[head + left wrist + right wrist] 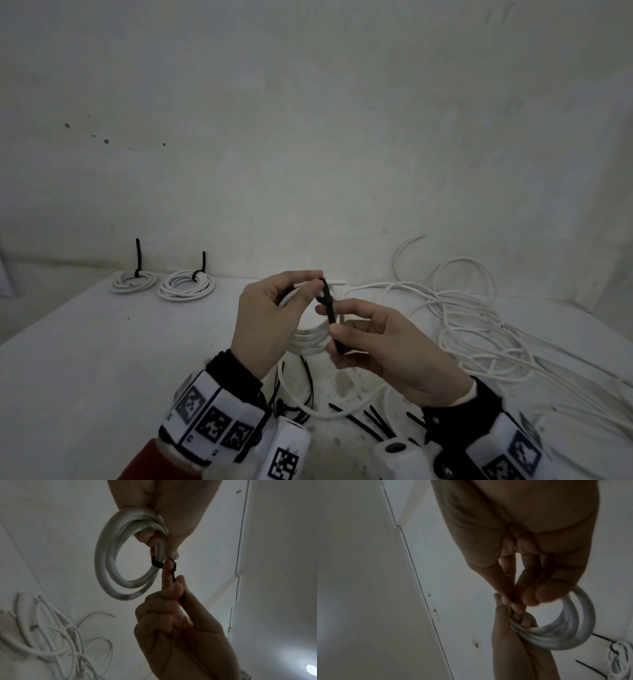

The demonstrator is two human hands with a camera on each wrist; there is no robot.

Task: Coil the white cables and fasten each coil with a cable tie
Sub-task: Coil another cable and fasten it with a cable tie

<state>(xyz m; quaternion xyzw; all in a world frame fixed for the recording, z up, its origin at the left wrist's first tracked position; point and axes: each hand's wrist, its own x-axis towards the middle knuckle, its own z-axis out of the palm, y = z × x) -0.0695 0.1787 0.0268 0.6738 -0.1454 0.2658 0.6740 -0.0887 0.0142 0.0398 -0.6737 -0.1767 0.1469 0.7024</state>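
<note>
Gripping the white cable coil [310, 337] in my left hand [270, 315], above the table [102, 342]. My right hand [387, 346] pinches the tail of the black cable tie [329, 305] looped round it. Two tied coils [161, 282] lie far left, loose cables [479, 325] right, spare ties [373, 425] below.

Both wrists wear white bands [212, 421] printed with black square-pattern markers over black cuffs [236, 375]. A red sleeve [150, 460] shows at lower left.
</note>
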